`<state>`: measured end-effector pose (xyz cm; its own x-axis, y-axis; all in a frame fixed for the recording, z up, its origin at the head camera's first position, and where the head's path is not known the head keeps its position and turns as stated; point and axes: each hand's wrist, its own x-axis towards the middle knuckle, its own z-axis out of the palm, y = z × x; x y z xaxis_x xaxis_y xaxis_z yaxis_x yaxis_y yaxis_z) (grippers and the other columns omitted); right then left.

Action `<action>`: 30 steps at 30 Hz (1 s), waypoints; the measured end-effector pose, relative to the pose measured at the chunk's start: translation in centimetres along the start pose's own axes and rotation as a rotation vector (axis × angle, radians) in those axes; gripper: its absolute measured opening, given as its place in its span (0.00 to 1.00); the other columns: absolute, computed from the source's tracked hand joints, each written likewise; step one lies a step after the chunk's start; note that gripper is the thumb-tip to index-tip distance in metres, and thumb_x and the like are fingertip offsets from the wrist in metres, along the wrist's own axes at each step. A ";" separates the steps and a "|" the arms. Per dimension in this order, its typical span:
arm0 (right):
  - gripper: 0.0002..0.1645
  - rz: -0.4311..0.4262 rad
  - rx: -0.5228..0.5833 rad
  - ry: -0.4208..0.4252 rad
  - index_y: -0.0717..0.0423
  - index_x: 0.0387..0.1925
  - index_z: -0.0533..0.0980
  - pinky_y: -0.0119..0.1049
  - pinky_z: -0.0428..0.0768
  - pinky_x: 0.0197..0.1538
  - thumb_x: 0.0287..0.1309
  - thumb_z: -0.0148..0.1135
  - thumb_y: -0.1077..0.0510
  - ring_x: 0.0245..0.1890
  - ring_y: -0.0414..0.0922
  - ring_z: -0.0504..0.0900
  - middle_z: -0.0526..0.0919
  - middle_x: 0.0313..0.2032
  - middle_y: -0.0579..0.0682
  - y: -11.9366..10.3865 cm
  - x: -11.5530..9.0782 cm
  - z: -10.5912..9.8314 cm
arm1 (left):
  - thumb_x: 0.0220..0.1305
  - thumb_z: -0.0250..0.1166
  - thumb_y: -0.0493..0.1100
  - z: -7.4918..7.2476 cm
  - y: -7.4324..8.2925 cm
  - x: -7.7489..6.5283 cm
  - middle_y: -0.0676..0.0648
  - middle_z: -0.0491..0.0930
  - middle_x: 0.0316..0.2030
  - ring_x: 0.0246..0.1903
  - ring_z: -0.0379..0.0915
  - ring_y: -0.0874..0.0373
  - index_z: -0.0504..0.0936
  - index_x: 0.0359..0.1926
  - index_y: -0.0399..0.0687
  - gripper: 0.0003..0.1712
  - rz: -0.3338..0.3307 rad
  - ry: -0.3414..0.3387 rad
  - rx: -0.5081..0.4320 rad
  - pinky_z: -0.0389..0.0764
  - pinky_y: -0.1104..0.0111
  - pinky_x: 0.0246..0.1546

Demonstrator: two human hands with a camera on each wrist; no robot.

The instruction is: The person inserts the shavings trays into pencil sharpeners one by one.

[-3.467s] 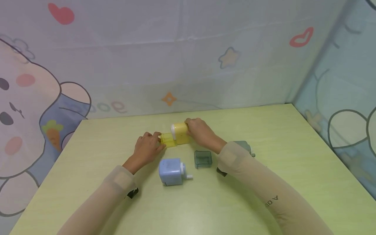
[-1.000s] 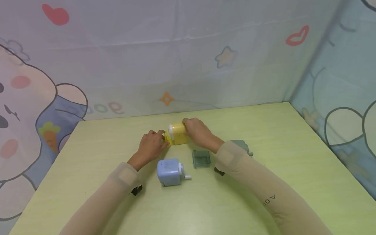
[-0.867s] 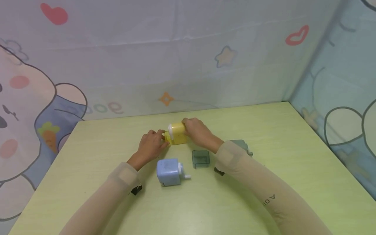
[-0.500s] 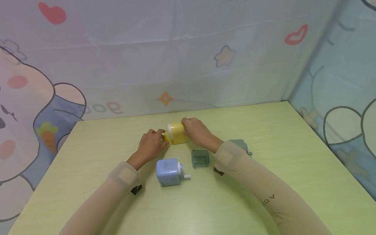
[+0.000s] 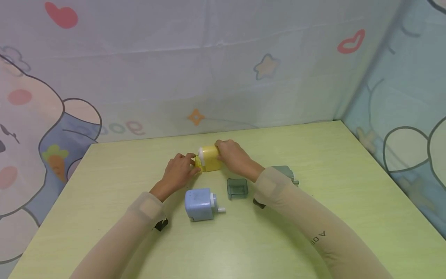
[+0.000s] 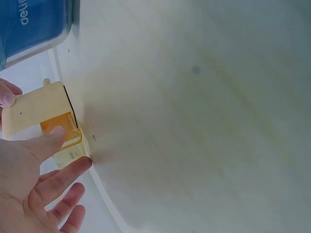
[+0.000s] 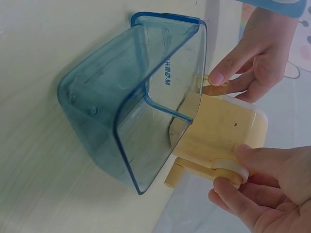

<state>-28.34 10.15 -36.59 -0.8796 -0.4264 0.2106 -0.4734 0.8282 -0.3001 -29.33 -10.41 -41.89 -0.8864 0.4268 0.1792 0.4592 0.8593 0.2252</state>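
Yellow sharpener (image 5: 210, 159) lies between right hand (image 5: 235, 155), gripping one end, and left hand (image 5: 178, 170), pinching its drawer (image 5: 198, 163) opposite.

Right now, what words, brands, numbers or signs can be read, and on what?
"deli": blue sharpener.
"goo", mirrored, last letter faint: backdrop.
"A", other letters unclear: right sleeve.
"M", other characters unclear: transparent box; its second mark is too small.
Yellow drawer: print too small to read.

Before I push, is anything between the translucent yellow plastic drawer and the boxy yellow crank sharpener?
Nothing visible: the translucent yellow drawer, pinched by the left hand, already sits partly inside the boxy yellow sharpener. The transparent blue-green plastic tray stands apart, nearer the head camera.
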 end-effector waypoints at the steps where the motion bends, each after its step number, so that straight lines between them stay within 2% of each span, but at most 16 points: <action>1: 0.16 0.001 -0.001 -0.001 0.65 0.42 0.72 0.33 0.74 0.34 0.53 0.64 0.62 0.32 0.43 0.75 0.78 0.33 0.53 0.0 0.0 0.0 | 0.58 0.62 0.55 0.0 0.0 0.0 0.51 0.79 0.42 0.44 0.65 0.51 0.69 0.55 0.41 0.30 0.000 -0.001 -0.004 0.70 0.57 0.40; 30: 0.15 -0.001 0.003 0.016 0.66 0.41 0.73 0.33 0.75 0.35 0.52 0.64 0.63 0.32 0.43 0.75 0.78 0.32 0.53 -0.2 0.0 -0.2 | 0.56 0.65 0.52 0.3 0.2 0.3 0.49 0.80 0.40 0.43 0.65 0.51 0.70 0.54 0.39 0.30 0.020 0.022 -0.064 0.69 0.56 0.42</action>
<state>-28.25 10.08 -36.36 -0.8783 -0.4214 0.2257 -0.4744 0.8266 -0.3028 -29.53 -10.05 -42.05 -0.8759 0.4369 0.2049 0.4802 0.8307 0.2817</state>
